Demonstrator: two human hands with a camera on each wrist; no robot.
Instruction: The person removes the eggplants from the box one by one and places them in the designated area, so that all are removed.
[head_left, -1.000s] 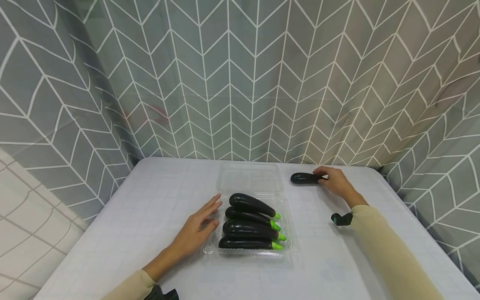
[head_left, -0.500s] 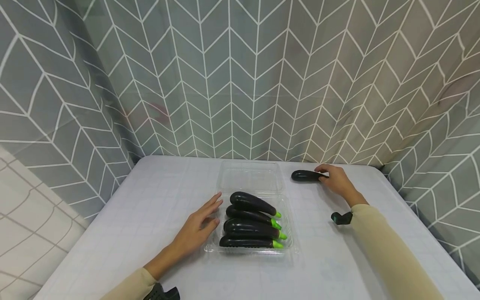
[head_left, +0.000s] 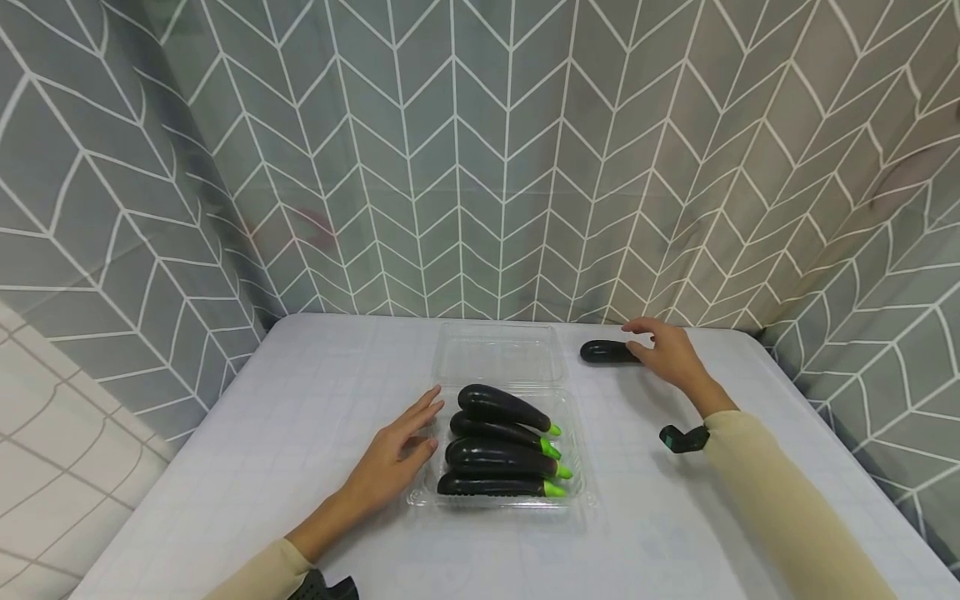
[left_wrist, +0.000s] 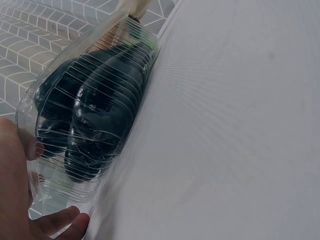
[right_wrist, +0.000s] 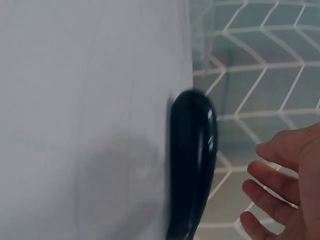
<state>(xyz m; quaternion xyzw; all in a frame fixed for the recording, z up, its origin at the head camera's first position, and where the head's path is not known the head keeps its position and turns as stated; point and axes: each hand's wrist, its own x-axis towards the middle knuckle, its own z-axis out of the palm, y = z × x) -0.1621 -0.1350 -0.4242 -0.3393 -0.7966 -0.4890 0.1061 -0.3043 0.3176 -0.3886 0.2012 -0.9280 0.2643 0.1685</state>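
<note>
A clear plastic clamshell box point(head_left: 583, 497) lies open on the white table, holding several dark eggplants point(head_left: 495, 457) with green stem ends pointing right. My left hand point(head_left: 411, 440) rests flat on the table, its straight fingers against the box's left wall. In the left wrist view the ribbed box wall point(left_wrist: 95, 115) fills the left side, with the hand point(left_wrist: 20, 200) beside it. A lone eggplant point(head_left: 606, 352) lies at the far right of the table. My right hand point(head_left: 663, 350) hovers at its right end. In the right wrist view the fingers point(right_wrist: 277, 182) are spread, apart from the eggplant point(right_wrist: 192, 160).
The box's clear lid point(head_left: 498, 354) lies flat behind it. A grey curtain point(head_left: 480, 167) with white chevron lines hangs close behind the table and around its sides. The table's far edge runs just behind the lone eggplant. A black wrist mount point(head_left: 681, 437) sits on my right sleeve.
My right hand's fingers have risen and spread off the lone eggplant's end. The eggplant has barely shifted. The left hand and the box have stayed still.
</note>
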